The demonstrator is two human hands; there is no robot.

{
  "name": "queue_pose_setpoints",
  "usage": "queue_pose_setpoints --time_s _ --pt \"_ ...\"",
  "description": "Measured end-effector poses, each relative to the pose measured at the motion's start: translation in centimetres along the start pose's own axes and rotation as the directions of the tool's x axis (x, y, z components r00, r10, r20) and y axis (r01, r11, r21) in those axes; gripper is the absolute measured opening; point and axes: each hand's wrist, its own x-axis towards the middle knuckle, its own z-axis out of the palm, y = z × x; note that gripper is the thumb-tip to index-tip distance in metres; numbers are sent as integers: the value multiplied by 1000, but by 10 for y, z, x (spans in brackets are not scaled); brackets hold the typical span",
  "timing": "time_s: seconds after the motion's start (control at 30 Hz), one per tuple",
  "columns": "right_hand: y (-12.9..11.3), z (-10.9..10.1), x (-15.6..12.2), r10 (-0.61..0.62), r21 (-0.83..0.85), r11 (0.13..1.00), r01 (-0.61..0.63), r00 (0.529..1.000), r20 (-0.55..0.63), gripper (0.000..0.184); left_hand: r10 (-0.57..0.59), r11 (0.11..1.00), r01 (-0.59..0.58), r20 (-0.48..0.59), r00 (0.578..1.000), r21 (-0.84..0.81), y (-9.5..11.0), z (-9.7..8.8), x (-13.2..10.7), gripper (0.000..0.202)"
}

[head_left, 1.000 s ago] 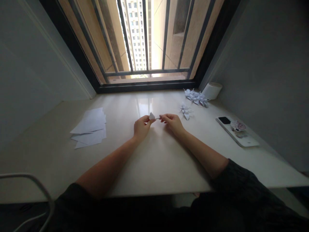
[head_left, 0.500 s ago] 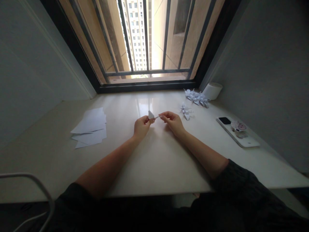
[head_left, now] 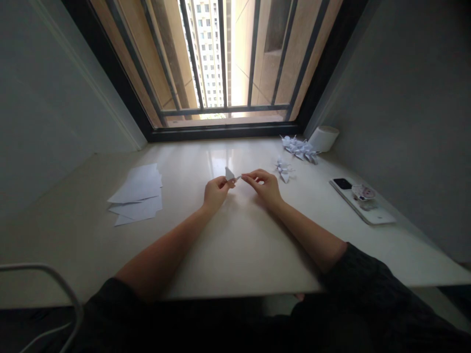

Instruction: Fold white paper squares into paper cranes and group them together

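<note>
A small folded white paper piece (head_left: pixel 229 173), like an origami crane, is held just above the tabletop. My left hand (head_left: pixel 216 192) is closed on its body between thumb and fingers. From it a thin point sticks out to the right, and my right hand (head_left: pixel 263 185) pinches the tip of that point. Right of my right hand lies a small group of finished-looking paper cranes (head_left: pixel 284 170). The part of the paper inside my left fingers is hidden.
White paper sheets (head_left: pixel 138 186) lie fanned at the left. A heap of paper cranes (head_left: pixel 300 148) sits by a white roll or cup (head_left: pixel 324 139) at the back right. A phone (head_left: pixel 362 201) lies at the right. A cable (head_left: pixel 55 274) loops at the lower left.
The folded paper has shifted very slightly left and up in my left hand. My right fingertips have moved a little left along its thin point.
</note>
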Motion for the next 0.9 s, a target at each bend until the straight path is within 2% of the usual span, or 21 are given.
queue_pose_setpoints --time_s 0.17,0.33,0.73,0.9 --pt "7 1 5 210 184 958 -220 975 75 33 32 999 -33 33 999 14 -2 0 0 21" --pt "10 1 5 280 227 925 -304 951 134 36 25 999 -26 37 999 40 -1 0 -1 24" --pt "8 2 3 184 175 965 -195 980 74 34 36 994 -41 46 998 103 -2 -1 -1 30" --pt "11 1 5 173 145 972 -187 979 105 34 35 992 -42 59 998 118 -1 0 -1 30"
